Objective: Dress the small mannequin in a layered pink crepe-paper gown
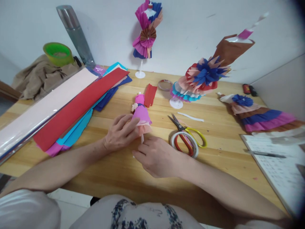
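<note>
A small mannequin in a pink and purple crepe paper dress [141,113] lies tilted on the table, with a dark waistband, a pale flower at one side and a peach ruffle at the hem. My left hand [121,129] holds the skirt from the left, its fingers laid over the paper and its thumb hidden. Below the hem a short white rod [142,139] shows. Curled around the lower end of that rod is my right hand [154,156], whose fingers hide most of the grip. A red paper strip [150,95] lies just behind the dress.
Scissors [179,124] and a white tape roll [196,144] lie right of my right hand. Crepe paper sheets [81,108] cover the left side. Two dressed mannequins [148,33] [202,76] stand behind. A notebook [274,165] with a pen [267,154] is at right.
</note>
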{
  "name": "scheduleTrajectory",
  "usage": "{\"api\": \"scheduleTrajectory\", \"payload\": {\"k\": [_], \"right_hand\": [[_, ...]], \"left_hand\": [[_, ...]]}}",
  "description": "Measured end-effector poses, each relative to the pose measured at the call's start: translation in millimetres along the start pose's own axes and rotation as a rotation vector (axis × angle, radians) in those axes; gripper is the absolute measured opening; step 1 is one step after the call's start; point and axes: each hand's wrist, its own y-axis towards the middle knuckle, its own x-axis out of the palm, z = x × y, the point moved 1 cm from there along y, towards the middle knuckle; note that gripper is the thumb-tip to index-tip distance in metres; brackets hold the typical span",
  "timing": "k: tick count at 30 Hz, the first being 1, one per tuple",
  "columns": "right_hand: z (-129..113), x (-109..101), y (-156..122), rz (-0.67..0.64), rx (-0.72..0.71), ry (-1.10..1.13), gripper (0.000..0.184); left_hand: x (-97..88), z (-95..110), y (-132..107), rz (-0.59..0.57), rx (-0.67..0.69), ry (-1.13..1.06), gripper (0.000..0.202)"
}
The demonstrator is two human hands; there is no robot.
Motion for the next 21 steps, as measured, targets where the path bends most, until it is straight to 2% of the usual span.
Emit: {"api": "scheduleTrajectory", "payload": {"k": [2,6,8,11,13,15,18,21], "right_hand": [[2,-3,-1,-0.023,-0.015,-0.004,0.01],[1,-8,-2,-0.06,-0.025,0.016,0.009],[0,-10,-3,-0.041,-0.011,0.05,0.017],[4,-11,-6,0.136,-0.008,0.087,0.032],[12,-10,-8,0.354,0.021,0.067,0.025],[22,-8,-9,0.536,0.133,0.017,0.016],[34,-1,-7,0.572,0.272,-0.009,0.019],[39,5,-2,0.573,0.337,0.028,0.029]], "left_hand": [[0.8,-1,0,-0.007,-0.007,-0.001,0.007],[4.3,-2,-5,-0.074,-0.117,-0.052,0.01],[5.3,-3,-6,-0.104,-0.13,-0.041,0.013],[3.9,-2,-5,-0.097,-0.083,0.023,0.013],[2.3,-2,-4,-0.072,-0.061,0.024,0.008],[1.5,-2,-3,-0.06,-0.064,-0.003,0.007],[2.6,-3,-4,-0.072,-0.087,-0.054,0.011],[4.2,-3,-3,-0.07,-0.09,-0.087,0.012]]}}
